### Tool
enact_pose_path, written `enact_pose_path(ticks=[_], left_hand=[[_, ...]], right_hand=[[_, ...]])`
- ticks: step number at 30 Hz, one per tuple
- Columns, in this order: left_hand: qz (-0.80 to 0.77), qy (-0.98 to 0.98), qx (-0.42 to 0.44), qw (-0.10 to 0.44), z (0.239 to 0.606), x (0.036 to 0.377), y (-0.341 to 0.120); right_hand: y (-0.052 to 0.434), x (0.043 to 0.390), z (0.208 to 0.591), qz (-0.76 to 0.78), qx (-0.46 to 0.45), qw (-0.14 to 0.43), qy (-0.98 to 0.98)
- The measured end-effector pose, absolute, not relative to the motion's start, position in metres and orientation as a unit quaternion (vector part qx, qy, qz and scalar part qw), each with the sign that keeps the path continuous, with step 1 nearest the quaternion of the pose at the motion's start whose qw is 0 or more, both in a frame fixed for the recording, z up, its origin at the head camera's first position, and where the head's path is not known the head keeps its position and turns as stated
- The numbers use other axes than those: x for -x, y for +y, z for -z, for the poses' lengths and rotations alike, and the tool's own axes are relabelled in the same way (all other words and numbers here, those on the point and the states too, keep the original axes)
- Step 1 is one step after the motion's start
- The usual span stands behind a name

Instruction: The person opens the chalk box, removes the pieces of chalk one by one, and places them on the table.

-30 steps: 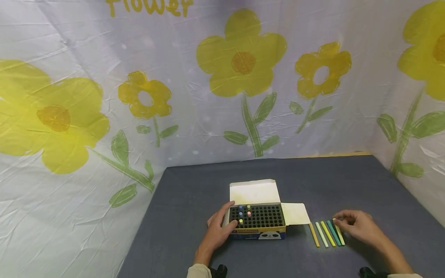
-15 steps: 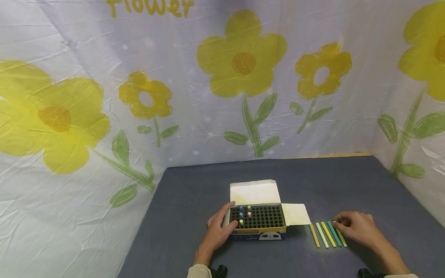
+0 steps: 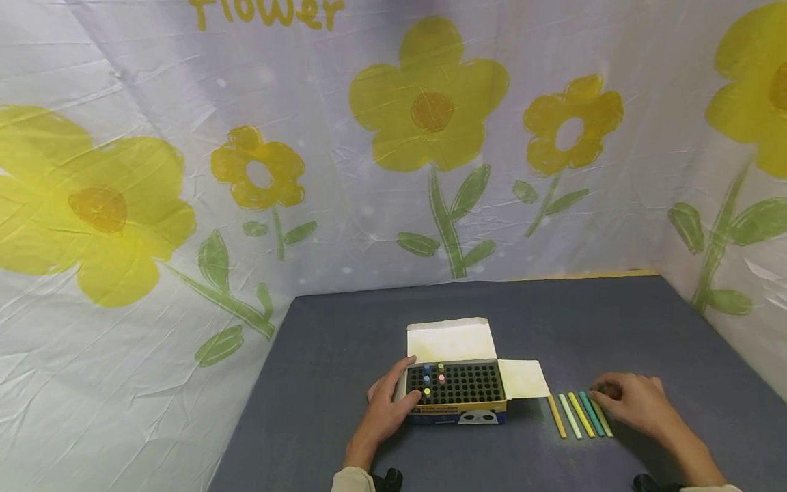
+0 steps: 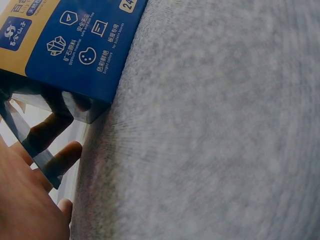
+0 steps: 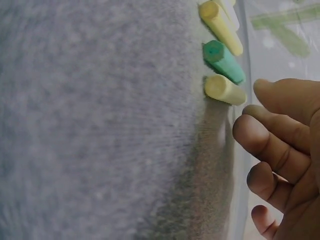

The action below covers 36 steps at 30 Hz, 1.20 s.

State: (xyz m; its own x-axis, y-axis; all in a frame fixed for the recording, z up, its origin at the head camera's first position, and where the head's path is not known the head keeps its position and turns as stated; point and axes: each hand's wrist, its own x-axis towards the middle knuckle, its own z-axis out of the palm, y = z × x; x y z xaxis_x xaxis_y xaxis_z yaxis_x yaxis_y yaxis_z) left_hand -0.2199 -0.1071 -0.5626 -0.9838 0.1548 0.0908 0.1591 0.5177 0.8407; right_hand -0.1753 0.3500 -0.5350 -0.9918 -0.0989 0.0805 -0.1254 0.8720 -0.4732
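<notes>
An opened chalk box (image 3: 458, 408), blue and yellow with a panda face, holds a black insert (image 3: 467, 383) full of holes; several coloured chalks stand in its left part. My left hand (image 3: 382, 410) grips the box's left end, thumb at the near corner and a finger at the far one. Right of the box lie several chalk sticks in a row. My right hand (image 3: 636, 406) is at the far end of the rightmost pale yellow chalk (image 5: 224, 89), its fingers bent and its thumb and fingertips apart. A green chalk (image 5: 222, 61) lies beside that one.
The box's white lid (image 3: 450, 340) stands folded back, and a white side flap (image 3: 522, 379) sticks out rightward toward an orange chalk (image 3: 557, 417). A flower-printed cloth (image 3: 344, 225) hangs behind the dark table (image 3: 344, 328).
The pale yellow chalk has shifted slightly right, and its far end is now hidden by my right fingers in the head view. My left hand and the box have stayed in place.
</notes>
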Motion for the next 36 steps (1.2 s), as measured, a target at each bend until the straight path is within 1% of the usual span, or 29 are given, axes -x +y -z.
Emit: enact_pose_path(ticks=[6,11,14,19,25,32,36], left_hand=[[0.482,-0.871,0.09,0.002,0.562,0.22,-0.107],[0.482,-0.871,0.094,0.001,0.562,0.219,-0.107],[0.483,-0.871,0.094,0.002,0.561,0.219,-0.107],[0.485,-0.87,0.093,0.004,0.561,0.219,-0.107],[0.485,-0.869,0.098,0.006,0.562,0.22,-0.107],[0.483,-0.871,0.088,0.001,0.562,0.22,-0.107],[0.484,-0.871,0.083,0.0,0.562,0.22,-0.106]], right_hand=[[0.347,0.175,0.53,-0.287,-0.047,0.049,-0.956],[0.338,0.174,0.522,-0.363,-0.026,0.034,-0.931],[0.333,0.175,0.518,-0.402,-0.023,0.038,-0.915],[0.322,0.177,0.513,-0.431,-0.038,0.071,-0.899],[0.301,0.178,0.501,-0.463,-0.052,0.085,-0.881],[0.272,0.182,0.494,-0.497,-0.073,0.117,-0.857],[0.255,0.185,0.493,-0.522,-0.104,0.133,-0.836]])
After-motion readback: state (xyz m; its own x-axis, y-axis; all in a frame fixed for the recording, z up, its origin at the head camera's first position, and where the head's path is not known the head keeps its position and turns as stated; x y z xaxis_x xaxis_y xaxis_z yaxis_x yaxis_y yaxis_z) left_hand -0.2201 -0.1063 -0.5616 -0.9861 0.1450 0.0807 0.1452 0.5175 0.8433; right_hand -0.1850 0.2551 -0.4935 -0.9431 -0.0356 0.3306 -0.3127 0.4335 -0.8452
